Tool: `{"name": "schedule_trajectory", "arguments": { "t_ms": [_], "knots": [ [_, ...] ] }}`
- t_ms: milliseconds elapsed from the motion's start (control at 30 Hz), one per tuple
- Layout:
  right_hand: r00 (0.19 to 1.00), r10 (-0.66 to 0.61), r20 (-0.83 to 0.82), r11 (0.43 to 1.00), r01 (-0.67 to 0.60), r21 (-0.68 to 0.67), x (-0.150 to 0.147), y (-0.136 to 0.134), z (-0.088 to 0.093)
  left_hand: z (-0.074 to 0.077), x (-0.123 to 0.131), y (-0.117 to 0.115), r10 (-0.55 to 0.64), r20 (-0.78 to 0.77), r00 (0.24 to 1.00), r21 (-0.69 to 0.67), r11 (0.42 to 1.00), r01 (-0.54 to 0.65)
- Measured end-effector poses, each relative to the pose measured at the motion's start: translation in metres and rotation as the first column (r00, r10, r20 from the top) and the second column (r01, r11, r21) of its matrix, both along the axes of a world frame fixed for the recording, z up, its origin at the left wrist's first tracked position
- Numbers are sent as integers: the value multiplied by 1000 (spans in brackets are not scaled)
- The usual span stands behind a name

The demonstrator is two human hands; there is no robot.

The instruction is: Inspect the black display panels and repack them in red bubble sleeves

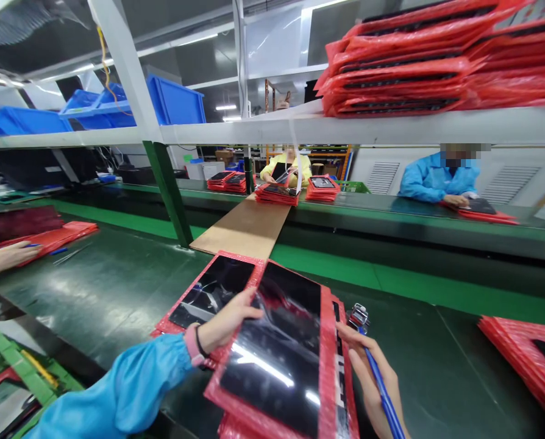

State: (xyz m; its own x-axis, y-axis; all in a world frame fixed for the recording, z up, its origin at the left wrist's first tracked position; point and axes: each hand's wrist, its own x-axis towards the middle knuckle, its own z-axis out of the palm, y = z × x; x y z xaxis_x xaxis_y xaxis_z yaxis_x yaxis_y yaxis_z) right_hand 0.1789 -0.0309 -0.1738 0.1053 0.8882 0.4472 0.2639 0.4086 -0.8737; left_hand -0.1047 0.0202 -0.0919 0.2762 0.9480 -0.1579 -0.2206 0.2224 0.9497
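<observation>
A black glossy screen panel lies tilted on red bubble wrap, on top of a stack of red-wrapped panels. My left hand grips its left edge, thumb on top and fingers hidden beneath. My right hand is at the stack's right side with a blue pen held in it; its fingertips are at the edge of the red wrap. Another dark panel on red wrap lies to the left, partly behind my left forearm. A small metal object sits just beyond my right fingers.
A brown board bridges to the far bench, where two people work among red-wrapped stacks. Overhead, a white shelf carries blue bins and red bundles. Another person's hand is at left. More red-wrapped panels lie at right.
</observation>
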Motion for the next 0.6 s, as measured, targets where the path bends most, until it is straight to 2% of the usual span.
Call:
{"name": "schedule_trajectory", "arguments": {
  "t_ms": [133,200,267,367,433,533,600],
  "knots": [
    [995,11,-102,993,-23,-114,3,-1,6,1,-78,32,135,-68,989,11,991,-134],
    [984,68,-168,978,-99,-184,0,-4,6,-2,-114,44,204,-124,971,16,979,-203],
    [962,143,-232,951,-199,-236,-6,-7,5,-8,-139,51,246,-185,951,12,969,-248],
    [911,274,-310,889,-362,-280,-16,-12,9,-17,-158,57,274,-279,920,6,959,-284],
    [875,308,-373,852,-428,-300,-23,-15,14,-18,-163,62,277,-343,898,10,957,-291],
    [876,265,-404,852,-408,-327,-30,-20,23,-11,-164,71,324,-423,846,72,943,-325],
    [923,233,-306,870,-339,-358,-31,-23,26,-5,-157,76,382,-450,807,143,923,-357]
  ]
}}
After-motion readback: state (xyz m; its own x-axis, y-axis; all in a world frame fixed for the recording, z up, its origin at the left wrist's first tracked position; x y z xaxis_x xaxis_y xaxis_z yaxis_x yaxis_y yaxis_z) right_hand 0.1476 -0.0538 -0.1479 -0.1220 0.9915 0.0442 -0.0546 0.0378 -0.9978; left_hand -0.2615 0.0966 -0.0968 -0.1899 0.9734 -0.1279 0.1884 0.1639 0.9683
